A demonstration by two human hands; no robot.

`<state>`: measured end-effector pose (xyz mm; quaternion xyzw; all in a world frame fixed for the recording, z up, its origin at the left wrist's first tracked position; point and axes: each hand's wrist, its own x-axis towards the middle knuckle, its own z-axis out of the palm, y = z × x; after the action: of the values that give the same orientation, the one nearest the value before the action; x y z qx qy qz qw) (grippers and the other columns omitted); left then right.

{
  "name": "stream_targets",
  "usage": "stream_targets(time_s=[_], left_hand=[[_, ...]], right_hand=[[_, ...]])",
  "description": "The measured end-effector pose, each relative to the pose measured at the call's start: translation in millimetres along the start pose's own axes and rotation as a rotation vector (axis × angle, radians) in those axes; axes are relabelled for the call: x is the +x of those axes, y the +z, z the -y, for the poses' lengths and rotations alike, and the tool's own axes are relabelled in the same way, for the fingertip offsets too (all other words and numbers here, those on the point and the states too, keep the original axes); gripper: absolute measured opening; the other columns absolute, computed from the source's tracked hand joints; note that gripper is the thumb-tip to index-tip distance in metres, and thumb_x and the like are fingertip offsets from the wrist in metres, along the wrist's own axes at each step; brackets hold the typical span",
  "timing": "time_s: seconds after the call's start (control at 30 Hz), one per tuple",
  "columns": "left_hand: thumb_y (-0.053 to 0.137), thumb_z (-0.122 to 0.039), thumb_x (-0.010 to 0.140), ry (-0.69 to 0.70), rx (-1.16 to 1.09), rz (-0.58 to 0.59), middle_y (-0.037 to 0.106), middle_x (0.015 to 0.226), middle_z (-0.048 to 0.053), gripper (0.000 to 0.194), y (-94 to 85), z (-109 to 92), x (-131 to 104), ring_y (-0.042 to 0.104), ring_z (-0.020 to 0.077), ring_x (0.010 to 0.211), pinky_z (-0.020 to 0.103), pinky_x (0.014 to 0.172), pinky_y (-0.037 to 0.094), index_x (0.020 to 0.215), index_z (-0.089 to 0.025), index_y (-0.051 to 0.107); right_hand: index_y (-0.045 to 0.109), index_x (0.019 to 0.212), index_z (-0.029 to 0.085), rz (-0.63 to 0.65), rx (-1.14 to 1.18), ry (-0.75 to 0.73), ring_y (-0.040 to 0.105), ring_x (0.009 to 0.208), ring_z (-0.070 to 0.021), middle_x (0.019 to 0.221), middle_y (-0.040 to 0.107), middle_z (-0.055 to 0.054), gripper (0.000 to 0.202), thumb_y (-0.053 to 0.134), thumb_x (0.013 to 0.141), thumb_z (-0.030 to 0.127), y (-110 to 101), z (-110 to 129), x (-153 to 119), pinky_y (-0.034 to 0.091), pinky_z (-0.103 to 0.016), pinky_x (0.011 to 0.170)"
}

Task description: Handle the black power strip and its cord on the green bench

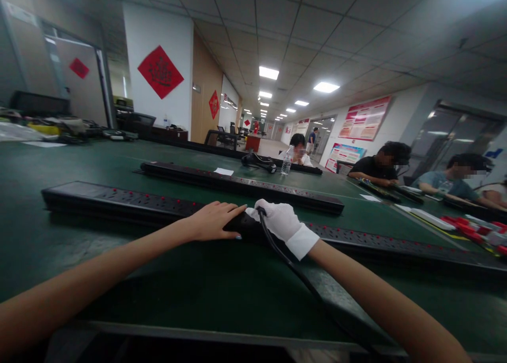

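Observation:
A long black power strip (pixel 376 242) with sockets and small red parts lies across the green table. My bare left hand (pixel 217 220) rests on its middle, fingers spread and palm down. Just to the right, my right hand (pixel 277 220), in a white glove, is closed around a black cable (pixel 291 265) above the strip. From that hand the cable runs down over the table's front edge. The fingertips of both hands are close together, and what lies under the gloved fingers is hidden.
Behind lies a second black strip (pixel 237 184), with a white paper (pixel 224 171), a coiled black cable (pixel 259 162) and a plastic bottle (pixel 285 163) beyond. Several people sit at the far and right sides. Red parts (pixel 465 228) lie at right.

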<state>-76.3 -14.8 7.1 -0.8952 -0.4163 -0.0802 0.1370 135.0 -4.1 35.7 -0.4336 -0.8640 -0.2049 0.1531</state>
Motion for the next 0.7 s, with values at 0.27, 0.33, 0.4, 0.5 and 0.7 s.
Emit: stream_targets(time_s=[0.27,0.33,0.4,0.5,0.7], left_hand=[[0.039,-0.059,0.078,0.064,0.036,-0.071,0.05,0.115,0.013,0.058,-2.8,-19.3,7.2,0.05,0.0256,0.099,0.037,0.084,0.034,0.115,-0.016,0.041],[0.039,-0.059,0.078,0.05,0.035,-0.071,0.05,0.114,0.012,0.056,-1.9,-19.1,8.4,0.05,0.0255,0.098,0.037,0.083,0.034,0.114,-0.016,0.042],[0.041,-0.058,0.078,0.042,0.033,-0.072,0.049,0.115,0.012,0.056,-0.3,-18.1,8.9,0.05,0.0256,0.099,0.037,0.083,0.034,0.116,-0.017,0.041],[0.042,-0.057,0.077,0.038,0.028,-0.066,0.048,0.117,0.011,0.057,1.6,-17.1,8.9,0.049,0.0256,0.101,0.036,0.084,0.034,0.12,-0.019,0.038],[0.042,-0.055,0.078,0.05,0.03,-0.081,0.047,0.118,0.011,0.056,2.3,-17.7,7.8,0.047,0.0258,0.104,0.036,0.084,0.035,0.12,-0.019,0.038]], right_hand=[[0.055,0.094,0.023,0.001,-0.016,0.03,0.059,0.065,-0.016,0.076,0.065,-0.006,0.053,0.02,0.082,0.062,-2.5,5.0,-1.1,0.029,-0.023,0.054],[0.055,0.094,0.023,-0.02,-0.007,0.019,0.059,0.065,-0.0161,0.076,0.065,-0.005,0.052,0.02,0.083,0.061,-2.5,5.2,-2.4,0.028,-0.023,0.053],[0.055,0.094,0.024,-0.023,0.02,0.021,0.059,0.066,-0.0153,0.075,0.064,-0.004,0.05,0.022,0.083,0.061,-1.3,3.7,-2.9,0.028,-0.022,0.053],[0.054,0.096,0.025,0.0,0.062,0.026,0.059,0.066,-0.0133,0.073,0.064,-0.002,0.048,0.022,0.084,0.059,0.4,-1.4,-1.4,0.028,-0.02,0.053],[0.055,0.095,0.023,0.034,-0.01,-0.117,0.058,0.063,-0.0144,0.069,0.063,-0.003,0.048,0.022,0.085,0.057,-6.0,-9.1,4.2,0.028,-0.022,0.053]])
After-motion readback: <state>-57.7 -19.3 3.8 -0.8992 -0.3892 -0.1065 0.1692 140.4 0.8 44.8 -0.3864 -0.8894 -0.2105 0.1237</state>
